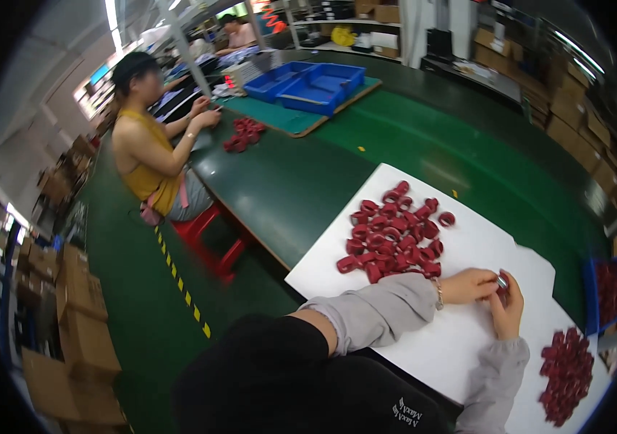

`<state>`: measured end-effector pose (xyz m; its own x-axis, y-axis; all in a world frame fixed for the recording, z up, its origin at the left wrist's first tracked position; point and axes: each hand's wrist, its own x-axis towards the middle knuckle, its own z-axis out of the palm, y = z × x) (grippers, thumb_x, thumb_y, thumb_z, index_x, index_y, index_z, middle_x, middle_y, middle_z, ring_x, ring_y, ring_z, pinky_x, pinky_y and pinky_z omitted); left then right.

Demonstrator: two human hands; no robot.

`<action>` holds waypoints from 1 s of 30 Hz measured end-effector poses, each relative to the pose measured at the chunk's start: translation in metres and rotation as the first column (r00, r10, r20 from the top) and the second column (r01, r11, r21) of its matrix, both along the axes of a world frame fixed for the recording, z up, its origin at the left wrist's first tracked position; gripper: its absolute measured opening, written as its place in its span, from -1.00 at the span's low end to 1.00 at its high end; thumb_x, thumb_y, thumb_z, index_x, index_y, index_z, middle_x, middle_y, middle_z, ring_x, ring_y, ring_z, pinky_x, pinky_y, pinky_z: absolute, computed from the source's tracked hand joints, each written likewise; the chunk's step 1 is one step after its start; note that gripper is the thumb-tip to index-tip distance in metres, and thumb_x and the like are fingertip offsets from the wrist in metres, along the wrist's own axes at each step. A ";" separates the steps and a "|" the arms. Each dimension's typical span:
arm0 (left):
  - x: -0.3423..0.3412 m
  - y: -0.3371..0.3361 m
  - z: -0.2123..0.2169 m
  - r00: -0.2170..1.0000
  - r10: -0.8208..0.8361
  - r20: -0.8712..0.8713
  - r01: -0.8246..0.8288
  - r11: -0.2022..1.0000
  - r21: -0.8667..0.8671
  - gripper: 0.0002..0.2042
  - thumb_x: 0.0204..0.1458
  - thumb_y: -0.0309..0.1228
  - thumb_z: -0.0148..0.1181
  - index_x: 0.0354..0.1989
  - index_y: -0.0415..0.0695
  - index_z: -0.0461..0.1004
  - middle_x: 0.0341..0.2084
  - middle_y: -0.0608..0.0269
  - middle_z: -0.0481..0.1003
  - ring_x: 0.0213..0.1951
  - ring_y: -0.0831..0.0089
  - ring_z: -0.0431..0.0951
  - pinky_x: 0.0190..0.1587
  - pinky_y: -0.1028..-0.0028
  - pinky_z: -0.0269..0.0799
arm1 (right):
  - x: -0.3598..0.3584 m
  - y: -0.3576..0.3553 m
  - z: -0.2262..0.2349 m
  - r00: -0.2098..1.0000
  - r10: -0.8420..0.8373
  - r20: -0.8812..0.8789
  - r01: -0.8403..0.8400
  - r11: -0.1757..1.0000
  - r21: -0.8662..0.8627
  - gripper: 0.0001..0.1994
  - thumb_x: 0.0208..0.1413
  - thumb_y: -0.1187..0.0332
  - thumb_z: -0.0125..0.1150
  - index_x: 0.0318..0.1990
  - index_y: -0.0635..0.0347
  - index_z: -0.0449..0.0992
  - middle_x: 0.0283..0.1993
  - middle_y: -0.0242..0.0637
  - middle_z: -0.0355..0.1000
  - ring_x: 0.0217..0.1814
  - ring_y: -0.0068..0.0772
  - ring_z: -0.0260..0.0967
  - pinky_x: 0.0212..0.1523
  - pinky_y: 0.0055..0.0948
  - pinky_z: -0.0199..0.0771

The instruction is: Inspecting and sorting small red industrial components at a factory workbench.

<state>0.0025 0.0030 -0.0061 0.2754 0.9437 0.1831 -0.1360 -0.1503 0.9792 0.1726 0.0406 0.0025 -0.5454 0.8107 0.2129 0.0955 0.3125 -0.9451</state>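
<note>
Over the white sheet [467, 246], right at your fingertips, sits a small grey part [502, 279], pinched between both hands. Your left hand [471, 285] closes on it from the left, fingers curled round it; your right hand [508, 312] comes up from below and grips the same piece, thumb and fingers tight on it. Both grey sleeves [380, 315] rest on the sheet.

Just left of your hands, nearly touching the left wrist, lies the big heap of red rings [393, 237], spread across the sheet's middle. A second red pile [567, 372] sits to your lower right, near the sheet's edge. Beyond it, a blue bin [590, 296] holds more red pieces.

The sheet lies on a long green bench [409, 137]. Farther up the bench, a person in a yellow top [146, 155] sits on a red stool [211, 239], hands by a small red pile [245, 134]. Blue trays [308, 83] stand on a teal mat behind. Cardboard boxes [77, 311] stack along the floor at left.
</note>
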 end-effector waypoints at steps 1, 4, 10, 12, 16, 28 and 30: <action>0.005 0.001 0.001 0.999 -0.029 0.023 0.029 1.000 -0.009 -0.83 0.17 -0.38 -0.10 -0.26 -0.23 0.35 -0.49 0.36 0.37 -0.44 0.63 0.34 -0.35 0.59 0.33 | 0.006 0.000 0.000 0.999 0.002 -0.032 -0.001 1.000 0.025 -0.58 0.00 0.52 0.12 0.06 0.37 0.28 -0.04 -0.20 0.34 -0.02 -0.41 0.31 0.03 -0.45 0.32; 0.005 -0.002 0.002 0.999 -0.011 0.052 0.012 1.000 -0.013 -0.83 0.17 -0.37 -0.11 -0.25 -0.22 0.33 -0.49 0.34 0.37 -0.45 0.61 0.35 -0.36 0.58 0.34 | 0.008 -0.001 0.001 0.994 0.049 -0.095 -0.049 0.999 0.000 -0.59 0.07 0.47 0.04 0.09 0.38 0.25 0.00 -0.19 0.32 0.02 -0.39 0.29 0.05 -0.43 0.30; 0.002 -0.001 0.000 0.989 0.026 0.143 -0.015 0.997 -0.077 -0.79 0.20 -0.31 -0.14 -0.26 -0.21 0.29 -0.49 0.29 0.39 -0.48 0.58 0.39 -0.38 0.55 0.40 | 0.003 -0.002 0.013 0.988 0.029 -0.154 -0.041 0.997 -0.073 -0.60 0.15 0.33 0.00 0.10 0.35 0.23 0.00 -0.19 0.31 0.01 -0.38 0.28 0.04 -0.41 0.29; 0.001 0.003 -0.007 0.986 0.015 0.165 0.001 0.996 -0.092 -0.77 0.21 -0.28 -0.14 -0.28 -0.22 0.28 -0.50 0.27 0.40 -0.49 0.58 0.41 -0.40 0.54 0.44 | 0.004 -0.002 0.012 0.988 0.041 -0.148 -0.055 0.994 -0.091 -0.61 0.15 0.32 0.00 0.09 0.34 0.24 -0.01 -0.20 0.32 0.00 -0.39 0.28 0.03 -0.41 0.30; 0.005 0.002 -0.010 0.982 0.020 0.187 -0.012 0.999 -0.046 -0.77 0.20 -0.27 -0.12 -0.28 -0.21 0.27 -0.53 0.26 0.41 -0.53 0.57 0.42 -0.43 0.53 0.44 | 0.004 -0.001 0.009 0.989 0.045 -0.141 -0.056 0.996 -0.073 -0.62 0.16 0.29 -0.01 0.06 0.34 0.25 -0.03 -0.23 0.33 -0.04 -0.43 0.28 -0.02 -0.46 0.29; 0.012 0.002 0.004 0.983 0.054 0.178 -0.044 0.997 -0.056 -0.78 0.14 -0.35 -0.03 -0.18 -0.27 0.29 -0.48 0.21 0.44 -0.51 0.57 0.41 -0.45 0.54 0.41 | 0.016 0.005 0.006 0.986 0.004 -0.164 -0.026 0.991 -0.132 -0.62 0.18 0.29 -0.06 0.07 0.35 0.24 0.00 -0.24 0.30 -0.04 -0.47 0.26 -0.02 -0.50 0.26; 0.013 0.004 0.001 0.984 0.072 0.165 -0.070 0.997 -0.020 -0.77 0.13 -0.38 -0.02 -0.15 -0.29 0.32 -0.44 0.22 0.46 -0.48 0.57 0.42 -0.41 0.55 0.41 | 0.015 0.007 0.006 0.988 0.001 -0.155 -0.021 0.991 -0.129 -0.62 0.18 0.32 -0.08 0.10 0.35 0.22 0.01 -0.23 0.29 -0.02 -0.44 0.27 0.01 -0.48 0.27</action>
